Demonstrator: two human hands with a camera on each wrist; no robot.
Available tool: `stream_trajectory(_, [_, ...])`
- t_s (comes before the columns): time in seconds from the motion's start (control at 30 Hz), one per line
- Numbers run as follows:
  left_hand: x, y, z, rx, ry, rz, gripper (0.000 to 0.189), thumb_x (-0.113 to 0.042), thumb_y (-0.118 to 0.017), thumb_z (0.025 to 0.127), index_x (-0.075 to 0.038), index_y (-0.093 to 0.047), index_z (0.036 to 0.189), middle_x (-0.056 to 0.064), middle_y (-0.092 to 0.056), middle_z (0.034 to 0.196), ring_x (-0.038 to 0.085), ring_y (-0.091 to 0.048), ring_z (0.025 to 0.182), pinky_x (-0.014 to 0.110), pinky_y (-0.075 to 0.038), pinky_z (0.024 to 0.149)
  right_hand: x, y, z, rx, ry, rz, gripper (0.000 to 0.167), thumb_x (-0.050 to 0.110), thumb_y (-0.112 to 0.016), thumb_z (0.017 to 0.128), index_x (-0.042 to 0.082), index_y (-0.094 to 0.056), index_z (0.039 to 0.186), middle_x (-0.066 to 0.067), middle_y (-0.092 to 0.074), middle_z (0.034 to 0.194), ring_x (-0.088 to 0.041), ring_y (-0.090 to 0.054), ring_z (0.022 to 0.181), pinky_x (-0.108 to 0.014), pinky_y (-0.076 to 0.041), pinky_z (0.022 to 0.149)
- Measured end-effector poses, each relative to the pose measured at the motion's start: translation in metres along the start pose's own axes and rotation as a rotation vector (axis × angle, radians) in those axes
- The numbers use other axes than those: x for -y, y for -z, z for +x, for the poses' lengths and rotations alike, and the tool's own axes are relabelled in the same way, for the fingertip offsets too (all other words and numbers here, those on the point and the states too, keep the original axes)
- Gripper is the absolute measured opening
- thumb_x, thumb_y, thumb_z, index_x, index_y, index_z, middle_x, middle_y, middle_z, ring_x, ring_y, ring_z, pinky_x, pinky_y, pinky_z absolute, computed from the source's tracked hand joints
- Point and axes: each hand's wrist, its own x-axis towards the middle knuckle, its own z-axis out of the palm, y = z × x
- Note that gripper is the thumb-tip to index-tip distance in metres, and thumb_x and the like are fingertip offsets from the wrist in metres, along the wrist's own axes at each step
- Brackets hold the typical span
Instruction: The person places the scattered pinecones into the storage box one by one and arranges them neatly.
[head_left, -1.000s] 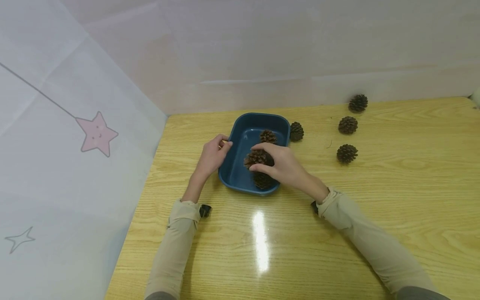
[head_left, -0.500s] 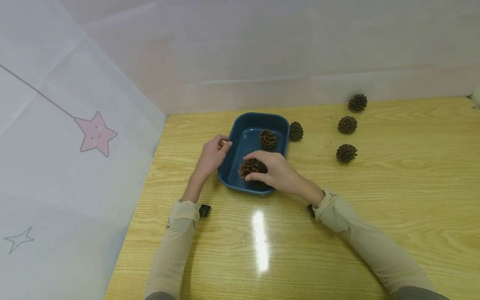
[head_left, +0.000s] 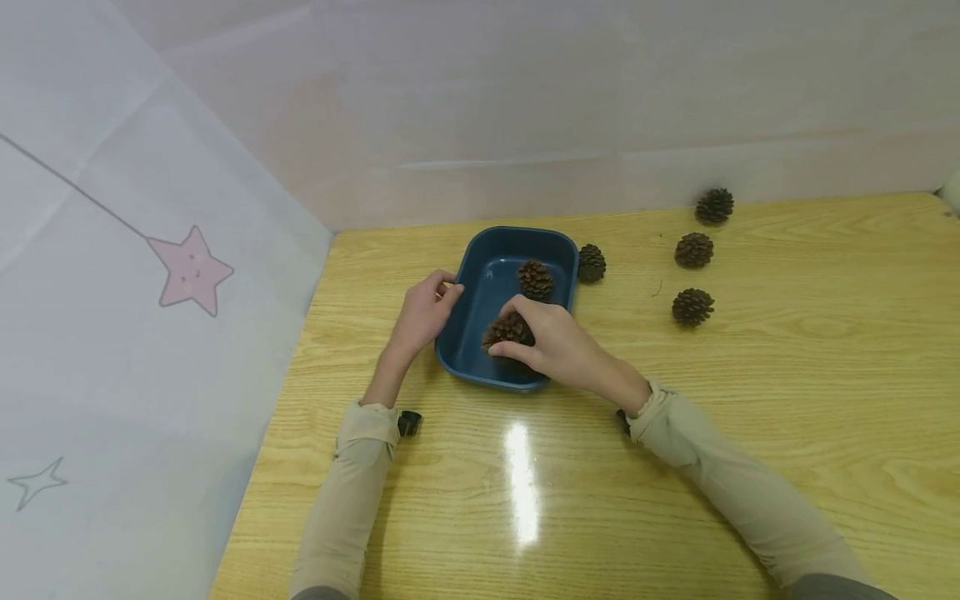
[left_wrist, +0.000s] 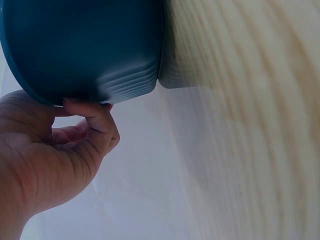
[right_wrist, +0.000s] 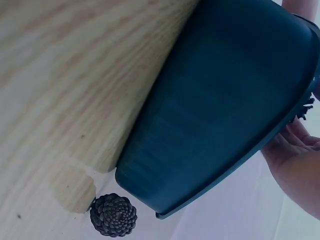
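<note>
A dark blue plastic basin [head_left: 483, 292] stands on the table. My right hand [head_left: 558, 346] reaches in over its right side and grips a brown pine cone [head_left: 508, 331] between thumb and fingers, low in the near half. Behind it a second pine cone [head_left: 535, 279] lies on the basin floor. My left hand [head_left: 427, 308] pinches the left rim; in the left wrist view, bent fingers [left_wrist: 97, 122] press against the outer wall. The right wrist view shows the basin's outer side, which hides most of the held cone.
One pine cone [head_left: 592, 263] sits close outside the basin's right wall. Farther right, three more stand in a rough column: a near cone [head_left: 692, 307], a middle cone [head_left: 693, 250] and a far cone [head_left: 715, 206] by the back wall. The wooden table [head_left: 600, 517] meets a left wall panel [head_left: 135, 375].
My right hand has moved slightly left and toward me inside the basin with the pine cone, and its fingers have bent more. Another cone beneath it is now hidden. My left hand stays at the rim.
</note>
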Motion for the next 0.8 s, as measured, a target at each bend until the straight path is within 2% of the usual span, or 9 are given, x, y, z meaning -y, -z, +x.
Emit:
stream_trajectory(0.1, [0.000, 0.000, 0.000, 0.007, 0.002, -0.002, 0.034, -0.022, -0.054, 0.110, 0.000, -0.062, 0.134, 0.014, -0.061, 0.097, 0.024, -0.052, 0.071, 0.035, -0.042, 0.063, 0.001, 0.000, 0.000, 0.002, 0.014, 0.010, 0.039, 0.022, -0.082, 0.092, 0.002, -0.061, 0.118, -0.009, -0.068, 0.104, -0.017, -0.065, 0.083, -0.036, -0.054, 0.072])
stream_trajectory(0.3, [-0.001, -0.001, 0.000, 0.015, -0.001, -0.012, 0.034, -0.023, -0.054, 0.110, 0.000, -0.061, 0.134, 0.014, -0.060, 0.096, 0.024, -0.052, 0.070, 0.035, -0.042, 0.062, -0.002, -0.004, 0.000, 0.120, 0.016, 0.012, 0.042, 0.017, -0.080, 0.093, 0.000, -0.059, 0.125, -0.011, -0.066, 0.113, -0.021, -0.066, 0.097, -0.036, -0.055, 0.082])
stream_trajectory(0.43, [-0.001, -0.002, -0.001, 0.027, 0.003, -0.018, 0.035, -0.024, -0.053, 0.111, 0.000, -0.060, 0.135, 0.014, -0.060, 0.097, 0.024, -0.051, 0.069, 0.036, -0.042, 0.062, -0.004, -0.005, 0.000, 0.163, 0.009, -0.017, 0.042, 0.016, -0.078, 0.094, -0.001, -0.059, 0.128, -0.014, -0.067, 0.119, -0.026, -0.067, 0.105, -0.038, -0.055, 0.087])
stream_trajectory(0.63, [-0.001, -0.002, -0.001, 0.034, 0.019, -0.027, 0.036, -0.024, -0.053, 0.111, 0.000, -0.059, 0.137, 0.014, -0.060, 0.098, 0.025, -0.053, 0.073, 0.036, -0.043, 0.064, -0.006, -0.003, 0.000, 0.193, 0.036, -0.045, 0.023, 0.012, -0.076, 0.095, 0.001, -0.066, 0.112, -0.012, -0.070, 0.108, -0.025, -0.068, 0.094, -0.034, -0.055, 0.079])
stream_trajectory(0.8, [-0.002, -0.002, -0.001, 0.031, 0.021, -0.029, 0.036, -0.024, -0.053, 0.111, 0.000, -0.060, 0.136, 0.013, -0.059, 0.097, 0.024, -0.052, 0.072, 0.035, -0.042, 0.063, -0.004, 0.011, 0.000, 0.152, 0.043, -0.077, 0.018, 0.015, -0.074, 0.098, 0.001, -0.069, 0.108, -0.012, -0.071, 0.102, -0.020, -0.065, 0.083, -0.034, -0.054, 0.074])
